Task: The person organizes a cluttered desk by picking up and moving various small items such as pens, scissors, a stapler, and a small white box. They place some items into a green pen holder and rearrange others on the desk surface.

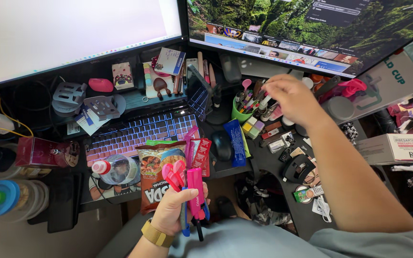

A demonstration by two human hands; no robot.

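Nearest, the left hand (175,210) grips a bunch of pens and pink scissors (190,191), long axes upright, while farther off the right hand (290,98) pinches a pen above the green pen cup (241,113) on the worktop (264,157).

Left hand (172,210) fisted near lap, right hand (290,98) outstretched, fingers pinching

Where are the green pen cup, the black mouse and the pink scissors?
green pen cup (239,116): head view, on its front wall.
black mouse (222,145): head view, on its back.
pink scissors (194,188): head view, on the sheath.
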